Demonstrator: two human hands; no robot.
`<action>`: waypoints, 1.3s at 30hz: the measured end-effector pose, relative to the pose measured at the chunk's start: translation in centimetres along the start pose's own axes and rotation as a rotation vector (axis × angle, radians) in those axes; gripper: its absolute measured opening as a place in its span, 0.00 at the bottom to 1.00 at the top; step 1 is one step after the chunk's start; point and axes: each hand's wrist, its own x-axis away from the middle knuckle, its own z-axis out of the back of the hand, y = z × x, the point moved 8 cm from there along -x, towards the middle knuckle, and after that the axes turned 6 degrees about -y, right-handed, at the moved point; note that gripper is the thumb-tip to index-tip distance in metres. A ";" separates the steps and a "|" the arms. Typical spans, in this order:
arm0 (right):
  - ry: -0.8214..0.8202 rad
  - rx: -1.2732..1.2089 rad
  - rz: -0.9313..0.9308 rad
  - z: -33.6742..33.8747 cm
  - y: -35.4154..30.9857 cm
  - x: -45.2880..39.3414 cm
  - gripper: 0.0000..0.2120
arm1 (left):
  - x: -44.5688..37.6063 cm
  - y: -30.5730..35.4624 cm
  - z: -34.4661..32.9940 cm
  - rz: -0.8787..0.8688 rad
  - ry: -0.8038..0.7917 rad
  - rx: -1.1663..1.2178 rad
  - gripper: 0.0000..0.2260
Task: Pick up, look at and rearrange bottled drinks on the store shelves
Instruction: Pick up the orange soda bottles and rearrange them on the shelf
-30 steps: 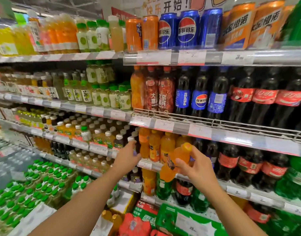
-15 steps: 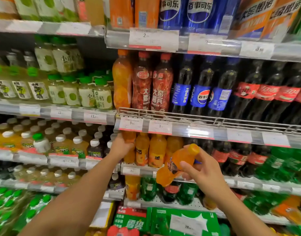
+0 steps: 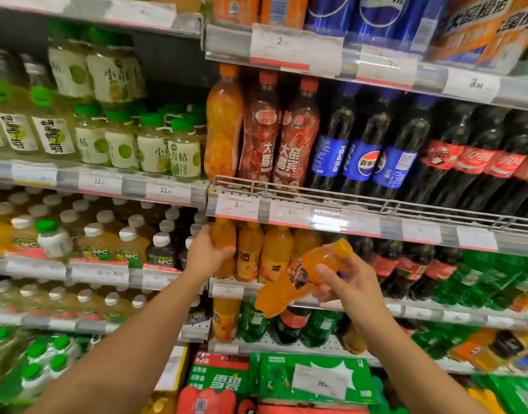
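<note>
Left hand gripping an orange soda bottle standing at the shelf row's left end, cap hidden under the price rail, right hand holding a tilted orange bottle, label blurred, possibly Fanta

My left hand grips the leftmost bottle of the shelf row. Right of it and nearer me, my right hand holds a tilted bottle, cap up-right. Cola bottles far right behind.
</note>
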 end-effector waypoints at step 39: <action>-0.291 0.856 -0.044 -19.3 3.1 -14.4 0.22 | 14.7 -0.9 10.9 -0.088 0.063 -0.047 0.20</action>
